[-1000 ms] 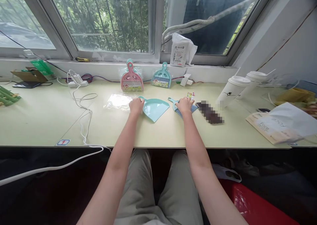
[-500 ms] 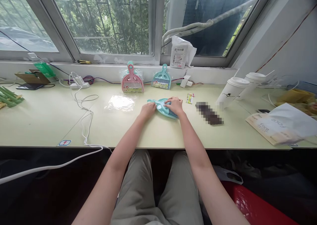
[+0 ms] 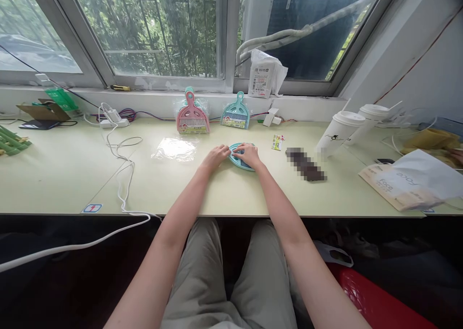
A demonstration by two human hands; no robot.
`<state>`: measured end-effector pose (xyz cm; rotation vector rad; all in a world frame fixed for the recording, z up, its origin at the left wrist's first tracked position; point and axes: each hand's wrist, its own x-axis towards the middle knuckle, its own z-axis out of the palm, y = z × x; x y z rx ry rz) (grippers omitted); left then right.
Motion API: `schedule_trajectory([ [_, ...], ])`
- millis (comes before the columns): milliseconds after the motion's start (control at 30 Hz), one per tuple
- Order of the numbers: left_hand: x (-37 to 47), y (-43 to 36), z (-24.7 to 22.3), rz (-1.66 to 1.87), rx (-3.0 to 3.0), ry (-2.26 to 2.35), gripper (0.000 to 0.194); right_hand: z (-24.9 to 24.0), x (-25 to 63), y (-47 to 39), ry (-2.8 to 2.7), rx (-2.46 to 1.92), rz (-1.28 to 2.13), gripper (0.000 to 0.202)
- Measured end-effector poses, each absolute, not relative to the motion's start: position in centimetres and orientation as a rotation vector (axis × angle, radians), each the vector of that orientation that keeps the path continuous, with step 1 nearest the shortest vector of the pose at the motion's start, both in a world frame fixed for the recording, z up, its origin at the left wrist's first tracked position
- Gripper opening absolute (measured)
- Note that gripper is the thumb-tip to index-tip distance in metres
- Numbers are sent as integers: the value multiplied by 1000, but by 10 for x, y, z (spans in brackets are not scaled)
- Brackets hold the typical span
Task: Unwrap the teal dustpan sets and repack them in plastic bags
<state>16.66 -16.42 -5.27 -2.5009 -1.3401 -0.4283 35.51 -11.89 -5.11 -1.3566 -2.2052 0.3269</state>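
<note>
A small teal dustpan (image 3: 235,162) lies on the table in front of me, its handle end pointing left. My left hand (image 3: 217,156) covers that handle, fingers closed around it. A matching hand brush with dark bristles (image 3: 245,164) rests in the pan. My right hand (image 3: 247,154) lies over the brush from above, its fingers bent and pressed onto it; the hands hide much of both pieces. Left of them is a crumpled clear plastic bag (image 3: 174,149). To the right lies a small printed label card (image 3: 277,142).
Packaged pink (image 3: 193,114) and teal (image 3: 235,114) dustpan sets lean against the sill. Lidded paper cups (image 3: 340,131) and a paper bag (image 3: 401,182) stand or lie at right. A white cable (image 3: 128,184) crosses the left side; a pixelated dark object (image 3: 306,165) lies nearby.
My left hand has slid right over the handle, closer to the right hand. The right hand has shifted slightly left, and the brush now sits flatter within the dustpan.
</note>
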Motion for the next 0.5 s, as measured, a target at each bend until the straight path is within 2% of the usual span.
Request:
schedule_trajectory([
  [300,177,-160,-53,-267,-2490,-1535,35,-52,355,-118,-2278,-1388,235,16],
  [400,177,-162,-54,-383,-2520,-1526,36,-47,356,-123,-2307,-1359,132,16],
  [500,180,-167,-51,-771,-2383,-1553,39,-38,357,-126,-2222,-1369,144,16],
])
